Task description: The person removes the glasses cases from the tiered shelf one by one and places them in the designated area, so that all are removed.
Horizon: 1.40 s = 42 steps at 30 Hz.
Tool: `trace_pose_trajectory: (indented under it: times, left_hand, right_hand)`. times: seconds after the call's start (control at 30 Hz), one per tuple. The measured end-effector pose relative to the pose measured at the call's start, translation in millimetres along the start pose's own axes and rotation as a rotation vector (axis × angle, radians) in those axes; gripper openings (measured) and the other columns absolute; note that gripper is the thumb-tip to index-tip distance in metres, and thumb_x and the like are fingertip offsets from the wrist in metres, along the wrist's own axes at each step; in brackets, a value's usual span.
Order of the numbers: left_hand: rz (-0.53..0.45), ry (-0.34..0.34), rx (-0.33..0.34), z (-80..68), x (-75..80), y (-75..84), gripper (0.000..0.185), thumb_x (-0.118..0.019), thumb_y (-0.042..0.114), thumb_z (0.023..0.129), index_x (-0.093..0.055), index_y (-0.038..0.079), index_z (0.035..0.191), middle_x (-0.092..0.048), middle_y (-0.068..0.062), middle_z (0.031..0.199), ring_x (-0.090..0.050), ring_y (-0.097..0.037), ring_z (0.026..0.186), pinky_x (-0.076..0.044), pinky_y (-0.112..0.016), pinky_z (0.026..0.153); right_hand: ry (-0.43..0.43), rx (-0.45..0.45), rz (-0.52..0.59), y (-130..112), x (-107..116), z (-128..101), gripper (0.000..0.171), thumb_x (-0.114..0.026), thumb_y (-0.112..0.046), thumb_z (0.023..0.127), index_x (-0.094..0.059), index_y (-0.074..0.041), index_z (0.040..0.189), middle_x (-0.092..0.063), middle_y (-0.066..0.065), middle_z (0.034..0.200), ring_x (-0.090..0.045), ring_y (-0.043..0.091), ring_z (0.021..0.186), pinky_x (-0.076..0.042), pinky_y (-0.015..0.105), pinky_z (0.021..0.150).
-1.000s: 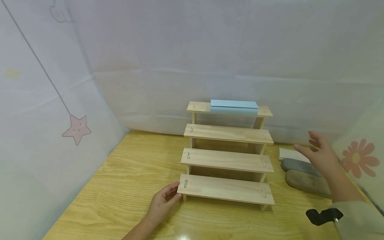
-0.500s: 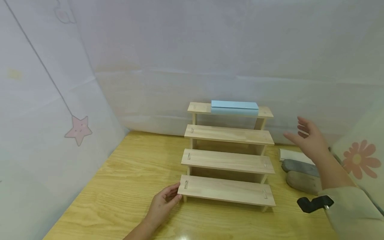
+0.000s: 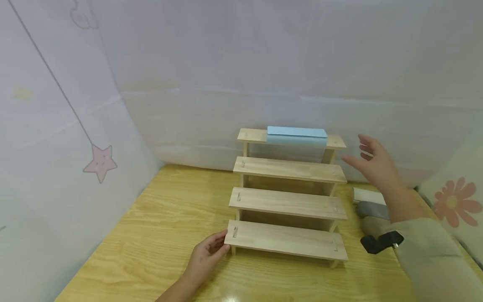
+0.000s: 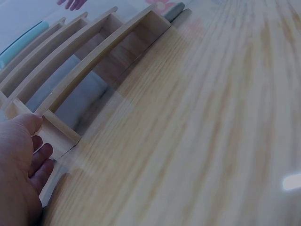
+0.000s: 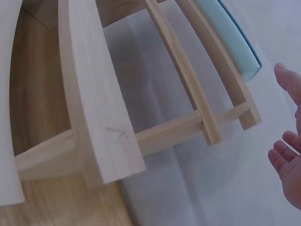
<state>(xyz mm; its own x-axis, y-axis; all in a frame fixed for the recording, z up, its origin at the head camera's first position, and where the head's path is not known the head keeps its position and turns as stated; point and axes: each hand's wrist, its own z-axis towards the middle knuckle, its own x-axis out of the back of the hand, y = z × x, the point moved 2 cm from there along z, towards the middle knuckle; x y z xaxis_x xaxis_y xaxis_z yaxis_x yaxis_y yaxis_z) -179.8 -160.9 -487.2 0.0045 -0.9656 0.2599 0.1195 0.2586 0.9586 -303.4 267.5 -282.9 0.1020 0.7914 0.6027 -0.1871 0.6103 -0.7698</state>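
Observation:
A pale wooden stepped display shelf (image 3: 286, 239) stands on the table. My left hand (image 3: 205, 256) holds the left end of its lowest step, with the thumb at the front corner. In the left wrist view, that hand's fingers (image 4: 41, 165) lie curled beside the shelf's side piece. On the top step rests a light-blue long case (image 3: 296, 134) with a flat lid. My right hand (image 3: 375, 165) is raised to the right of the top step, thumb and fingers spread apart with nothing between them. In the right wrist view, the fingertips (image 5: 281, 70) are close to the blue case's end.
Right of the shelf lie a white item (image 3: 366, 195), a grey rounded case (image 3: 371, 209) and a brown one (image 3: 373, 225), partly hidden by the right forearm. A white printed cloth (image 3: 211, 105) hangs behind the wooden table (image 3: 162, 226).
My right hand has moved left and upward, from above the cases at the right toward the top step's right end. My left hand stays at the lowest step.

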Motion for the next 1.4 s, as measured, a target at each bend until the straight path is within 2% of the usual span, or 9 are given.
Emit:
trace_pose_trajectory:
  times: [0.27, 0.5, 0.67, 1.2, 1.4]
  left_hand:
    - [0.004, -0.003, 0.0, -0.2, 0.1, -1.3, 0.042, -0.073, 0.021, 0.089, -0.063, 0.007, 0.127, -0.068, -0.011, 0.124, -0.066, -0.022, 0.11, -0.053, -0.014, 0.087]
    - [0.014, -0.003, 0.001, 0.4, 0.4, -1.7, 0.042, -0.072, 0.021, 0.089, -0.062, 0.006, 0.128, -0.067, -0.012, 0.125, -0.066, -0.022, 0.11, -0.052, -0.013, 0.088]
    - [0.019, -0.002, 0.002, 0.5, 0.8, -0.8, 0.042, -0.072, 0.021, 0.089, -0.063, 0.006, 0.127, -0.067, -0.012, 0.125, -0.066, -0.024, 0.111, -0.052, -0.014, 0.088]
    - [0.02, -0.002, 0.009, 0.3, 2.7, -0.1, 0.043, -0.072, 0.024, 0.09, -0.062, 0.008, 0.128, -0.067, -0.011, 0.125, -0.066, -0.025, 0.113, -0.052, -0.016, 0.089]
    - [0.007, -0.012, 0.004, 0.4, 1.1, 0.2, 0.043, -0.072, 0.023, 0.09, -0.062, 0.007, 0.128, -0.067, -0.012, 0.125, -0.066, -0.025, 0.112, -0.051, -0.013, 0.088]
  right_hand:
    - [0.014, 0.037, 0.01, -21, -7, 12, 0.095, -0.069, -0.049, 0.088, -0.016, -0.013, 0.157, -0.019, 0.019, 0.162, -0.027, 0.047, 0.144, -0.03, 0.062, 0.114]
    - [-0.017, 0.02, 0.01, -37, -16, 22, 0.097, -0.071, -0.049, 0.087, -0.014, -0.015, 0.158, -0.016, 0.017, 0.163, -0.025, 0.046, 0.145, -0.028, 0.062, 0.115]
    - [-0.039, 0.03, 0.019, -44, -24, 28, 0.094, -0.071, -0.044, 0.089, -0.014, -0.016, 0.158, -0.015, 0.016, 0.164, -0.024, 0.046, 0.146, -0.027, 0.061, 0.116]
    - [-0.068, 0.06, -0.028, -62, -46, 48, 0.092, -0.071, -0.045, 0.088, -0.018, -0.016, 0.157, -0.017, 0.016, 0.164, -0.025, 0.045, 0.145, -0.027, 0.059, 0.117]
    - [-0.07, 0.055, -0.046, -63, -51, 53, 0.093, -0.071, -0.047, 0.087, -0.019, -0.017, 0.157, -0.017, 0.017, 0.163, -0.022, 0.044, 0.146, -0.026, 0.061, 0.117]
